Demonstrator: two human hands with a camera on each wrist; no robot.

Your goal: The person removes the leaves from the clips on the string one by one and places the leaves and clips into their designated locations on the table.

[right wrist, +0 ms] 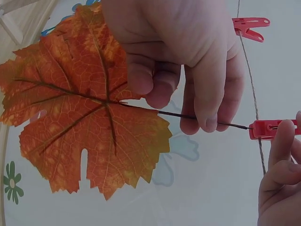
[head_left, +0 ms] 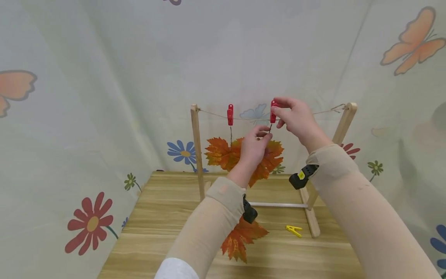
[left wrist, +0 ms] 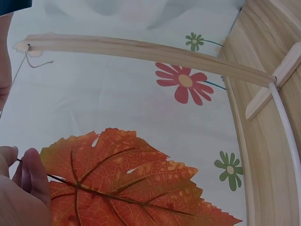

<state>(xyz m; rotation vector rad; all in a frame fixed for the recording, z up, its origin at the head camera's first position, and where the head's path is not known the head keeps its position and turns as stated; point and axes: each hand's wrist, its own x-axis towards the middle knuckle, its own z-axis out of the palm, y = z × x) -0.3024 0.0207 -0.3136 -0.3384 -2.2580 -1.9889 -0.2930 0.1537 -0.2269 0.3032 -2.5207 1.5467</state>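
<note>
My left hand [head_left: 253, 147] pinches the thin dark stem of an orange artificial maple leaf [right wrist: 61, 113], which lies to the left in the right wrist view. The stem's end is at the mouth of a red clothespin [head_left: 273, 116], and the string [right wrist: 252, 84] passes at that mouth too. My right hand [head_left: 296, 118] holds this clothespin between thumb and fingers. Left of it on the string, a second red clothespin [head_left: 230, 115] bears another orange leaf [head_left: 216, 152] by its stem. The left hand partly covers both leaves in the head view.
The string runs between two wooden posts [head_left: 196, 151] of a stand with a white crossbar [head_left: 278, 204]. On the wooden table [head_left: 139, 232] lie a yellow clothespin [head_left: 294, 230] and another orange leaf [head_left: 240, 240], partly behind my left forearm. A flower-printed curtain [head_left: 139, 77] hangs behind.
</note>
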